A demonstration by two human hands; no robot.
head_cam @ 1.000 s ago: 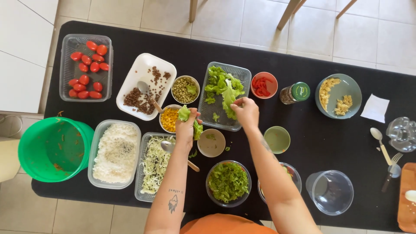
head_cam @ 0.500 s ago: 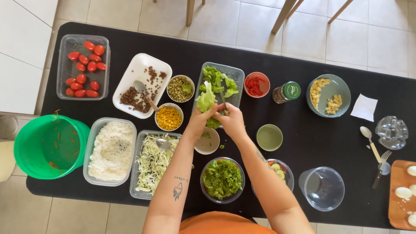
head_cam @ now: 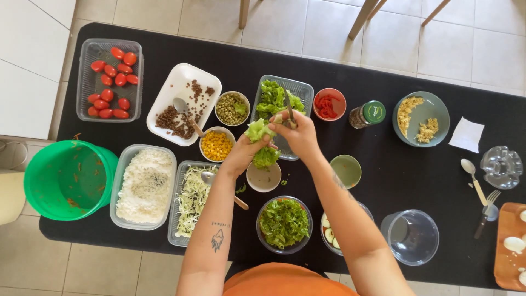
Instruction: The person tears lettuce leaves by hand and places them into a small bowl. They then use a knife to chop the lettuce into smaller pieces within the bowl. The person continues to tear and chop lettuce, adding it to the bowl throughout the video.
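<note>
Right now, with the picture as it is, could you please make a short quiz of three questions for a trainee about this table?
1. True or false: the left hand holds a lettuce leaf.
2. What does the right hand hold? A) a knife B) a fork C) a cup
3. Fill in: the tray of red tomatoes stands at the far ____ corner of the black table.

Key:
1. True.
2. A, the knife, raised above the lettuce tray.
3. Left.

Matt black tabletop (head_cam: pixel 383 181), clear glossy plastic tray (head_cam: pixel 87 52), shiny metal spoon (head_cam: pixel 183 109), wooden board (head_cam: pixel 507 246).
</note>
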